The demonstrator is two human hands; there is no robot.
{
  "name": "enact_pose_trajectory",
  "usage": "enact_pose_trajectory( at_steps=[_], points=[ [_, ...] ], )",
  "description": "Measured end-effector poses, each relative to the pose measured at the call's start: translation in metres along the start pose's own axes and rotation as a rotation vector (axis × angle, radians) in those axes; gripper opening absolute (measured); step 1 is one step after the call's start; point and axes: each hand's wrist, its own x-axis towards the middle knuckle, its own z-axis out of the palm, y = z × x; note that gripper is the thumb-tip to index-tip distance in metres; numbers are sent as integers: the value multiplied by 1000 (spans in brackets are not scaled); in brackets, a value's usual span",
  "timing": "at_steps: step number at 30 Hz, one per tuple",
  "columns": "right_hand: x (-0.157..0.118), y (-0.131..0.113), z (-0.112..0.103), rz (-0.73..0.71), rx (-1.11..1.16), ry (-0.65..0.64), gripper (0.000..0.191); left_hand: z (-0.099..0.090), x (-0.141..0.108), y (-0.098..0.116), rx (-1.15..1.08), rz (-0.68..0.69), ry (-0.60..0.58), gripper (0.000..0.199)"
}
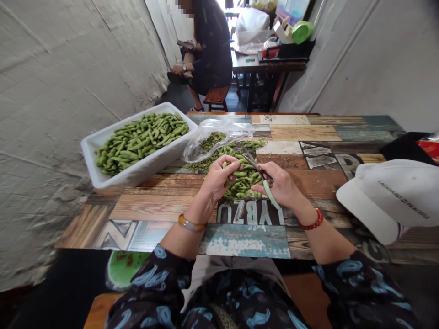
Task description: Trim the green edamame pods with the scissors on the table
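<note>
Over the middle of the table, my left hand [222,176] pinches a green edamame pod [225,165] between thumb and fingers. My right hand [277,182] is closed around a pair of scissors [270,194] with pale green handles, the blades pointing up and left towards the pod. Beneath both hands lies a loose pile of edamame pods [244,182]. Behind the pile, a clear plastic bag [236,129] rests beside small trimmed bits [213,140]. At the left, a white plastic tub [151,165] holds many pods [142,137].
A white cap [391,196] lies at the table's right, near a black box [404,148]. The patterned table [147,208] meets a white wall on the left. Beyond it, a person [212,50] sits on a wooden stool [216,95] near another cluttered table [247,64].
</note>
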Motion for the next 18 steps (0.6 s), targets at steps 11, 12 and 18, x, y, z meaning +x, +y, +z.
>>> enact_pose_trajectory(
  at_steps=[11,12,18],
  points=[
    [-1,0,4,-20,14,4,51,7,-6,-4,23,16,-40,40],
    [-1,0,5,-31,17,10,51,8,-6,-5,35,15,-49,40],
    [-1,-2,6,-52,2,9,42,9,-6,-8,30,1,-66,37]
  ],
)
